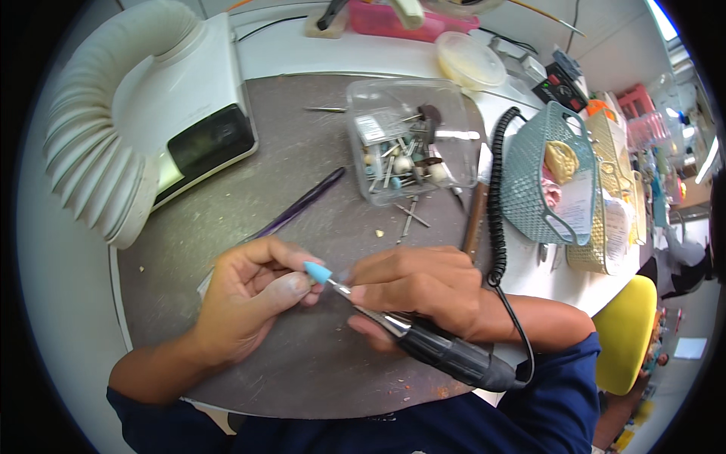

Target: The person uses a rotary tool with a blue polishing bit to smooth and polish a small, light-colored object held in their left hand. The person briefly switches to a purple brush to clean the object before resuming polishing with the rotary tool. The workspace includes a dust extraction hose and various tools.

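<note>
My right hand (423,287) is wrapped round a black and silver rotary handpiece (454,354), which slants from lower right to upper left. A light blue pointed polishing bit (318,272) on a metal shank sticks out of its front end. The bit lies against the fingertips of my left hand (249,295). Thumb and fingers of that hand are pinched together, with pale dust on the thumb. Whatever they grip is too hidden to name. Both hands are just above the grey-brown work mat (302,378).
Beyond my hands stands a clear plastic box (460,113) of assorted bits, with loose metal bits (411,218) before it. A purple-handled tool (302,203), a wooden-handled knife (475,216), a coiled cord (497,189) and a teal basket (518,181) surround it. A white hosed machine (181,76) stands far left.
</note>
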The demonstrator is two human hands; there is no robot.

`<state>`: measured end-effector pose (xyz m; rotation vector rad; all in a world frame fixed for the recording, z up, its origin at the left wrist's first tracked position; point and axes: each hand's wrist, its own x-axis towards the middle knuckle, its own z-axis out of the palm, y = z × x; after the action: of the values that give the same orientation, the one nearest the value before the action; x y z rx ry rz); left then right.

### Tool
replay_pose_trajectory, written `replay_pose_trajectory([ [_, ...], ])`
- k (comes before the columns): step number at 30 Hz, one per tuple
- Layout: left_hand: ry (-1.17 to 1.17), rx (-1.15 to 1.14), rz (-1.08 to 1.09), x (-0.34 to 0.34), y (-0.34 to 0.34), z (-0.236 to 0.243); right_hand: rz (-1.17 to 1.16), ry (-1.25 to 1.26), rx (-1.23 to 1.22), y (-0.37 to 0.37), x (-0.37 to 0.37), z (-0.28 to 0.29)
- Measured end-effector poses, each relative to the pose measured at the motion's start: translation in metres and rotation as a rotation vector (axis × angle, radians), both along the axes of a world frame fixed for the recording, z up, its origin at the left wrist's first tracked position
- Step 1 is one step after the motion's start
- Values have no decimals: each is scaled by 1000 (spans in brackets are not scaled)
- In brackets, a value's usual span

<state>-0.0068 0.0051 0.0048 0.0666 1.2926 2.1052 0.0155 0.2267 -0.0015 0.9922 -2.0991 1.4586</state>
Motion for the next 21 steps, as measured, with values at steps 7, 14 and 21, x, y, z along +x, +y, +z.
replay_pose_trajectory([
  [7,-4,32,-15,0,-4,0,10,-18,36,3,-2,3],
  [14,12,19,-7,0,0,0,44,27,9,6,-1,3],
  [21,51,53,34,1,-2,-9,-41,-119,-13,12,3,8],
])
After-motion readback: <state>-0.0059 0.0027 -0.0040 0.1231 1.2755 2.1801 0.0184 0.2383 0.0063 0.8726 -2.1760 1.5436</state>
